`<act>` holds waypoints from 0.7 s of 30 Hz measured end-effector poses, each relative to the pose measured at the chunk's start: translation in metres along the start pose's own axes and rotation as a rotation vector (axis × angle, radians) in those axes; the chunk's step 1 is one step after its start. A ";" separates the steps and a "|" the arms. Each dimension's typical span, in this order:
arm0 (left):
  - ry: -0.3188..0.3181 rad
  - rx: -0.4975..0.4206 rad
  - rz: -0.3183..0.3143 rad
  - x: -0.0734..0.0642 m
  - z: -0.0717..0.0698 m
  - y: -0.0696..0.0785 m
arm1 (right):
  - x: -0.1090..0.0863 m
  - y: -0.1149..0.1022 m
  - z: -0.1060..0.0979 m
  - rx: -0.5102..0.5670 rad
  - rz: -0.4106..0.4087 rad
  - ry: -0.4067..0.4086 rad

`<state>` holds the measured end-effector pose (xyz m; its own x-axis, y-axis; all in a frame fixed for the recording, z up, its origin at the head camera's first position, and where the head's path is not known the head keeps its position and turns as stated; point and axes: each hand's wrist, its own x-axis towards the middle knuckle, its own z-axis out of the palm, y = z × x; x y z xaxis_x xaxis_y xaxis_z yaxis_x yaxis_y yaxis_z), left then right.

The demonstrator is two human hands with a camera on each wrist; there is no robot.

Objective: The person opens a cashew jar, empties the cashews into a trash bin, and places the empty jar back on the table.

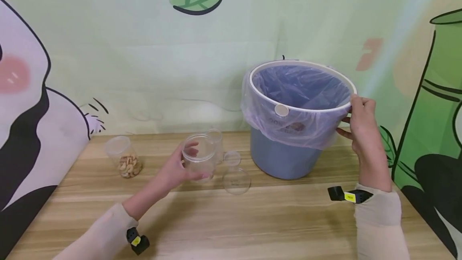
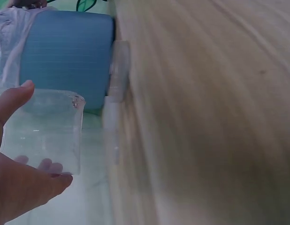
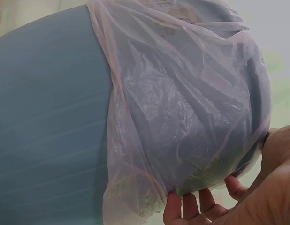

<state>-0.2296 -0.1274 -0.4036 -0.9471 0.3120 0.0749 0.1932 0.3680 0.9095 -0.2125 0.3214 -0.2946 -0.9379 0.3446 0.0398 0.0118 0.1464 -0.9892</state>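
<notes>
My left hand [image 1: 175, 173] grips a clear plastic jar [image 1: 199, 163], fingers and thumb wrapped round its side. Nothing shows inside the jar, apart from small reddish specks at one corner in the left wrist view. With my right hand [image 1: 363, 125] I hold the right side of a blue trash bin [image 1: 281, 161], thumb at its white rim [image 1: 265, 98] and fingers below. A thin pinkish bag [image 1: 306, 127] lines the bin and hangs over its outside. In the right wrist view, the fingertips [image 3: 189, 206] press against the bag.
Left on the wooden table [image 1: 252, 228] stands a clear jar of cashews [image 1: 129, 165]. Another clear container [image 1: 218, 145] is partly hidden behind the held jar. A large clear lid [image 1: 237, 182] and a smaller one [image 1: 232, 158] lie before the bin. Behind hangs a printed cloth [image 1: 144, 51].
</notes>
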 end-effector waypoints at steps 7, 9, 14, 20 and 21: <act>0.010 -0.011 0.015 0.000 0.005 -0.015 | 0.001 -0.005 -0.002 -0.007 -0.017 0.010; 0.005 -0.009 0.025 0.005 0.006 -0.015 | 0.001 -0.007 -0.004 0.008 -0.014 0.018; -0.012 0.002 0.003 0.006 0.013 -0.022 | 0.002 -0.006 -0.004 0.020 -0.010 0.020; 0.008 0.020 -0.026 0.000 0.023 -0.033 | 0.001 0.002 -0.001 0.004 -0.016 0.005; 0.014 0.021 -0.023 0.000 0.024 -0.033 | 0.001 0.002 -0.001 0.003 -0.017 0.006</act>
<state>-0.2302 -0.1184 -0.4439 -0.9548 0.2911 0.0597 0.1763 0.3933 0.9024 -0.2136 0.3228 -0.2969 -0.9359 0.3477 0.0570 -0.0047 0.1495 -0.9888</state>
